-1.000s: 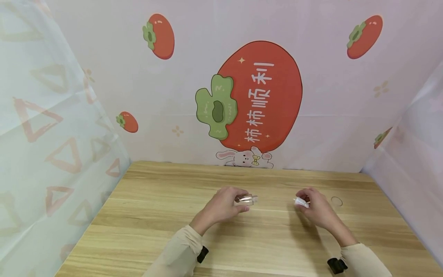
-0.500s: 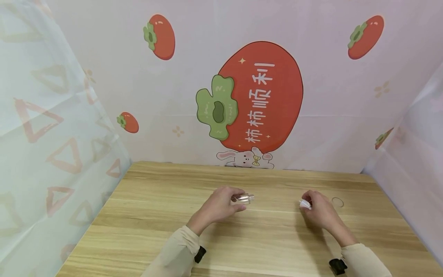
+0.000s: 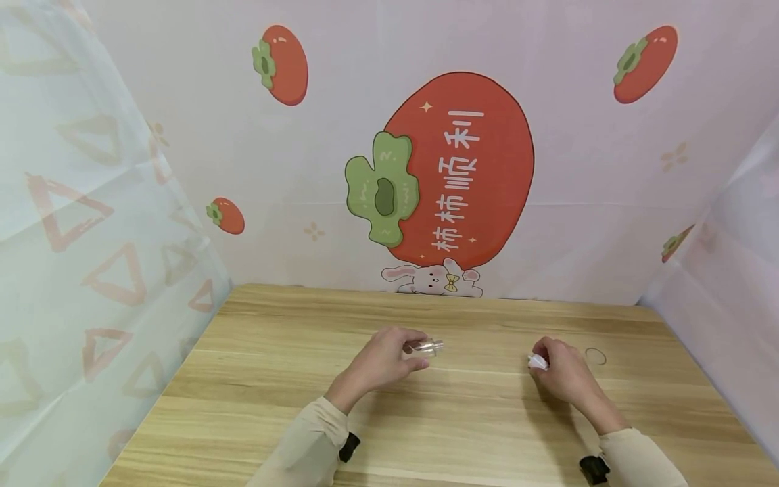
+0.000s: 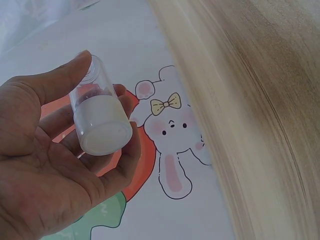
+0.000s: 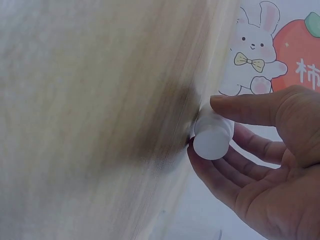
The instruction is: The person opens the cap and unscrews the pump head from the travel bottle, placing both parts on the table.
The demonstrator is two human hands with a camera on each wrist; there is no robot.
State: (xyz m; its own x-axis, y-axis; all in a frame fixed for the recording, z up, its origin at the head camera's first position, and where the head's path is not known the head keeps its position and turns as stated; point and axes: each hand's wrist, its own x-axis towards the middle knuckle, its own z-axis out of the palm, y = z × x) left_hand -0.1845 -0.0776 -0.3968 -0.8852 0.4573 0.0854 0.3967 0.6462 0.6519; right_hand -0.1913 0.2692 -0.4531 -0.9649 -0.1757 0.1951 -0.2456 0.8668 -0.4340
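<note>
My left hand (image 3: 383,360) grips a small clear bottle (image 4: 100,112), thumb near its neck and fingers round the body. The bottle's lower part looks whitish in the left wrist view. In the head view its open neck points right, and it is tilted onto its side above the table. Over to the right, my right hand (image 3: 564,370) pinches a white cap-like piece (image 5: 212,137) between thumb and fingers, close to the tabletop. The fingers cover part of this piece, so its exact kind is unclear. The two hands are well apart.
A thin ring or loop (image 3: 596,356) lies on the wooden table (image 3: 462,419) just right of my right hand. Behind the table stands a printed backdrop (image 3: 572,203) with persimmons and a rabbit. Cloth walls rise at the left and right sides.
My left hand has drawn slightly left with the bottle. The right hand has shifted a little right and nearer me with the white piece, so the gap between them has widened.
</note>
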